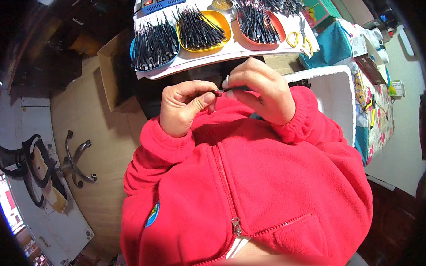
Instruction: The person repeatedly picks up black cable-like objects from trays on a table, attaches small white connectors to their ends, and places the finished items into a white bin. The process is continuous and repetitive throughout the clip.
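In front of my red fleece, just off the table's near edge, my two hands meet. My left hand [185,107] is closed, its thumb and index finger pinching a small dark piece [217,93] with a reddish tint, too small to name. My right hand [263,90] is closed too, its fingertips drawn together right beside that piece; what they grip is mostly hidden. Beyond the hands, bundles of short black cables with metal ends lie in a blue tray [134,44], a yellow tray [224,21] and a red-orange tray [280,30].
On the white table [210,59] are yellow-handled scissors [300,40], a round tin [222,4], a blue basket [164,3] and more cables. A white foam box [338,88] stands at my right. Leftward are a cardboard box [115,75] and an office chair [45,167].
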Motion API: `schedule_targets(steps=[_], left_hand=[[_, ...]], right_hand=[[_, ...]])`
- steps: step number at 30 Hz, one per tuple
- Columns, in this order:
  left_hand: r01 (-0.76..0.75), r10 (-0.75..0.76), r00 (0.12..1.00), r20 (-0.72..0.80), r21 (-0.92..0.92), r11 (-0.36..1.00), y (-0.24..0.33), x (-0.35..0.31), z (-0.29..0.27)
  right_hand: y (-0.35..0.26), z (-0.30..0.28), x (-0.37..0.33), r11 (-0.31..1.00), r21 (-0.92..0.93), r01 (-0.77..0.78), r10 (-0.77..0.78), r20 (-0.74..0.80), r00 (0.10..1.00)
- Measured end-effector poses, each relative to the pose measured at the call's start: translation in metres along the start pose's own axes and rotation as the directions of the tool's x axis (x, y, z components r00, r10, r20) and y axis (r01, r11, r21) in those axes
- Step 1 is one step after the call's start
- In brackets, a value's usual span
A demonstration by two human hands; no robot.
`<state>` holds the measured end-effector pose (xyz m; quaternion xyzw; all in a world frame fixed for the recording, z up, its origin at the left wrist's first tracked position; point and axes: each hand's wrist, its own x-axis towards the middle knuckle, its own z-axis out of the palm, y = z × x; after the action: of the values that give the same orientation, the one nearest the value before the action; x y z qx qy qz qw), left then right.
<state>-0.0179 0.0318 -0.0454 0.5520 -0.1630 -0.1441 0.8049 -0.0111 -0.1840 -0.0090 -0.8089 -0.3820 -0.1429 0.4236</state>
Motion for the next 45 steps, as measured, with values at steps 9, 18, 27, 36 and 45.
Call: schedule_targets(steps=[9, 18, 27, 36, 45], left_hand=[[-0.218, 0.219, 0.974, 0.058, 0.509, 0.833, -0.007, 0.001, 0.004], [0.231, -0.139, 0.967, 0.214, -0.507, 0.831, -0.009, 0.012, 0.0], [0.332, -0.191, 0.938, 0.29, -0.594, 0.733, -0.006, 0.016, 0.007], [-0.095, 0.092, 0.995, 0.026, 0.314, 0.945, 0.029, 0.007, 0.007], [0.108, -0.105, 0.994, -0.028, 0.259, 0.96, 0.032, 0.049, 0.006]], right_hand=[[0.004, 0.002, -0.002, 0.29, 0.611, -0.736, 0.538, 0.532, 0.654], [0.014, 0.001, 0.007, 0.982, 0.184, 0.047, -0.038, -0.051, 0.998], [0.009, -0.002, 0.013, 0.963, 0.092, 0.253, -0.245, -0.096, 0.965], [0.017, 0.002, 0.005, 0.924, 0.364, -0.114, 0.118, 0.012, 0.993], [0.045, 0.005, 0.017, 0.967, 0.254, -0.027, 0.074, -0.175, 0.982]])
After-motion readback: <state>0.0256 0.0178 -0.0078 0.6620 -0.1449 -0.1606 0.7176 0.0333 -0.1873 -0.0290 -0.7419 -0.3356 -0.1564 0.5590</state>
